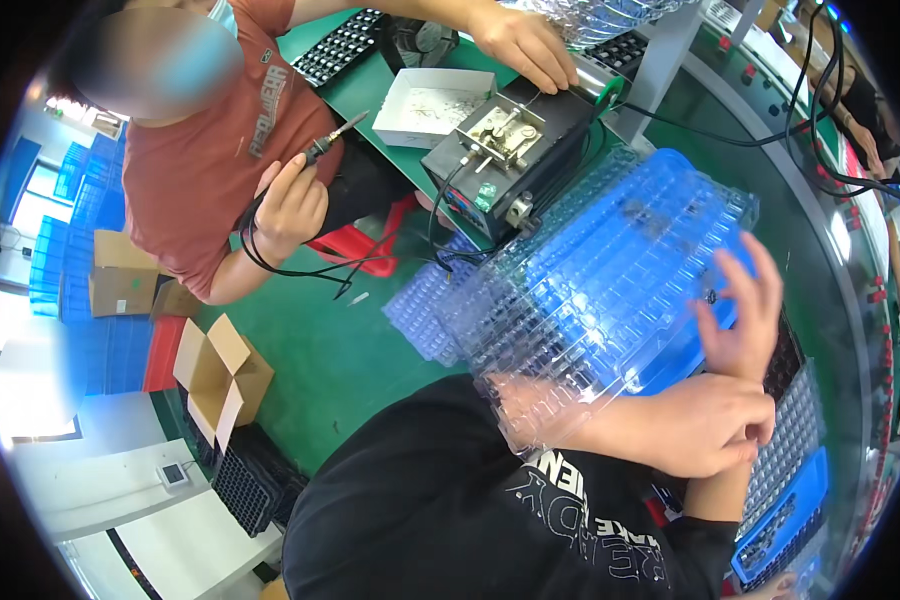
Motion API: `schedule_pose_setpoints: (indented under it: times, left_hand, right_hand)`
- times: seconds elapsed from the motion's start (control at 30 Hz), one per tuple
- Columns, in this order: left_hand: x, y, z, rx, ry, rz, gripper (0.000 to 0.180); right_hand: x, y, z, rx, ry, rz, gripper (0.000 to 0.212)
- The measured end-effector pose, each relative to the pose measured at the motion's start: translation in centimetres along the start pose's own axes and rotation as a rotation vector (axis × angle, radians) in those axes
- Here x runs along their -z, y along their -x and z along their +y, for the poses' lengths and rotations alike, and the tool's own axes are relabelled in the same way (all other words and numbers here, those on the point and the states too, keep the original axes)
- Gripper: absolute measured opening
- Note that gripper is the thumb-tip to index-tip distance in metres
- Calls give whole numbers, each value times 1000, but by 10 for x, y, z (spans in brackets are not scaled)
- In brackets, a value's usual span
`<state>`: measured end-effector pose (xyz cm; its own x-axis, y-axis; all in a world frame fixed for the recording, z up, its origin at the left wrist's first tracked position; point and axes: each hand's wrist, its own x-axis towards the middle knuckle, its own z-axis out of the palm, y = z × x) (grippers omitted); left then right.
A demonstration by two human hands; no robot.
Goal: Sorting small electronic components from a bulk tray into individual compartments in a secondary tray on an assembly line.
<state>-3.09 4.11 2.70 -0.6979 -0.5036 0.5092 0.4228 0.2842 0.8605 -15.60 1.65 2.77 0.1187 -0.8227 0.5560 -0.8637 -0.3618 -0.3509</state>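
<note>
1. Clear trays point(530, 330) lie stacked over a blue tray point(675, 165), just beside the black box point(530, 175)
2. My right hand point(745, 320) hangs near their edge, fingers spread; I cannot tell whether it touches
3. My left hand point(705, 425) has its fingers curled around my right forearm point(718, 495)
4. I judge this a pause in tray handling; gripping a rim would call for freeing that forearm first

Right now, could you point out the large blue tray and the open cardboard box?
Large blue tray point(674, 164), head view: on its far edge.
Open cardboard box point(248, 389), head view: on its side wall.
</note>
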Motion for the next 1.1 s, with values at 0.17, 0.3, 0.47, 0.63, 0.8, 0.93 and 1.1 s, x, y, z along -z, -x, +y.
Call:
schedule_pose_setpoints:
  times: [0.17, 0.3, 0.47, 0.63, 0.8, 0.93, 1.1]
  left_hand:
    - [1, 9, 13, -12, -15, -73, 17]
    - [8, 22, 24, -10, -10, -59, 17]
    - [16, 31, 31, -2, 24, -28, 16]
    - [22, 35, 35, 4, -12, -9, 15]
    - [36, 60, 18, -66, -358, 174, 17]
    - [67, 114, -11, 217, -934, 7, 32]
    - [71, 119, -56, 46, -963, -46, 27]
  right_hand:
    - [-25, -18, -8, 204, 99, 81, 32]
    - [-2, -52, -30, 216, 94, 72, 28]
    - [-2, -101, -47, 258, 146, 5, 28]
    - [-23, -122, -49, 266, 98, -62, 30]
    - [-21, -127, -55, 235, 111, -146, 26]
    - [-22, -125, -51, 236, 74, -153, 24]
    - [-19, -124, -45, 298, 188, -121, 20]
